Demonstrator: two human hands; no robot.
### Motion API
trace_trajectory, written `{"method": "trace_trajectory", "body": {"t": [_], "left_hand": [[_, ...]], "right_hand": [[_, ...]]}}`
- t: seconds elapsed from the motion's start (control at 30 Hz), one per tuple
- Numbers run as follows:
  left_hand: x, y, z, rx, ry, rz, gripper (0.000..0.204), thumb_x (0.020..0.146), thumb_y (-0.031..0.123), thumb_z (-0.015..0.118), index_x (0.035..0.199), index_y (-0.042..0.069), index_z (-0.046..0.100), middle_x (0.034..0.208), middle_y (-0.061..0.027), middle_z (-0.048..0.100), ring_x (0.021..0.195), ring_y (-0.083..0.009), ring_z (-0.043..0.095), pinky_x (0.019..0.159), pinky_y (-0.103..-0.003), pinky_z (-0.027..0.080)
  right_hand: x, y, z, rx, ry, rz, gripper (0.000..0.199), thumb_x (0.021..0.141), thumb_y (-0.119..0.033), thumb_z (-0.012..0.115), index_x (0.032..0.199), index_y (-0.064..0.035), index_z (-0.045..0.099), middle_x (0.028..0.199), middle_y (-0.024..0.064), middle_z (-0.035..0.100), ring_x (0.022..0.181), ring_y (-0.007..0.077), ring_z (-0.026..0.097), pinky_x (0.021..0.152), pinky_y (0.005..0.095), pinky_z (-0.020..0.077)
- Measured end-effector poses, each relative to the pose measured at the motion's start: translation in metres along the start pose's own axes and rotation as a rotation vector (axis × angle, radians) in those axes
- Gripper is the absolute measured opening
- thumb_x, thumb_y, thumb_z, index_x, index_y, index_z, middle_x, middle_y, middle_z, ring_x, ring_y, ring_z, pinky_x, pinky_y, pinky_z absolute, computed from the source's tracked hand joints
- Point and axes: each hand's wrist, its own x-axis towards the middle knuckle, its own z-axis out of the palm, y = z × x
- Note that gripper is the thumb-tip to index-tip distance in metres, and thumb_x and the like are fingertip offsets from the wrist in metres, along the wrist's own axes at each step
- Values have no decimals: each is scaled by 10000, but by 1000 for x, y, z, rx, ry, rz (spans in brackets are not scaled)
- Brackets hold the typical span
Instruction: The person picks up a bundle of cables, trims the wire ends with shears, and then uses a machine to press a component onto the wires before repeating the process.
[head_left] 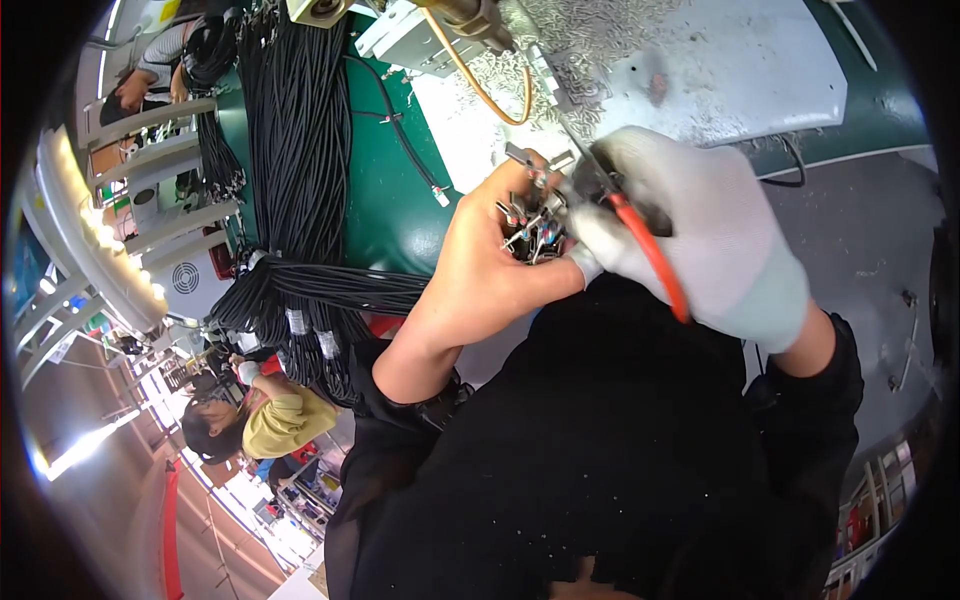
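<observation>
My left hand [477, 262] is bare and closed around a bunch of cable ends [537, 228] with metal tips and coloured wires. A white glove covers my right hand [715, 225], which grips a pair of red-handled pliers [652, 258]. The jaws of the pliers are close to the cable ends, but motion blur and the glove hide whether they touch. Both hands are close together in front of my dark clothing, at the near edge of the white board.
A thick bundle of black cables [295, 130] lies on the green table [385, 215] at left; another crosses below it. Small metal bits litter a white board [740, 60] beneath a machine [410, 38] with an orange tube [470, 85]. Two people work at far left.
</observation>
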Motion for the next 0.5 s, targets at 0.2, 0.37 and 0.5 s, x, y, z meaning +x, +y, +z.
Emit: {"method": "trace_trajectory", "body": {"t": [0.2,0.37,0.5], "left_hand": [[-15,3,9,3,-1,3,420,752,32,755,1096,22,515,909,-20,588,823,-53,557,712,-241,476],[-21,12,22,156,2,52,366,763,7,722,1074,17,529,900,-29,590,823,-57,564,720,-235,477],[-27,13,18,110,-134,-19,325,775,-40,664,1071,-14,533,849,-17,584,727,-60,563,624,-209,455]], "right_hand": [[-13,-30,-15,541,-235,613,158,856,-151,578,814,0,595,549,45,545,427,89,513,434,218,401],[-27,-20,-17,638,-321,504,246,877,-208,599,780,18,590,576,50,569,452,107,531,445,246,430],[-41,-8,-31,842,-193,497,249,883,-198,585,779,28,586,575,52,570,457,104,536,446,249,435]]}}
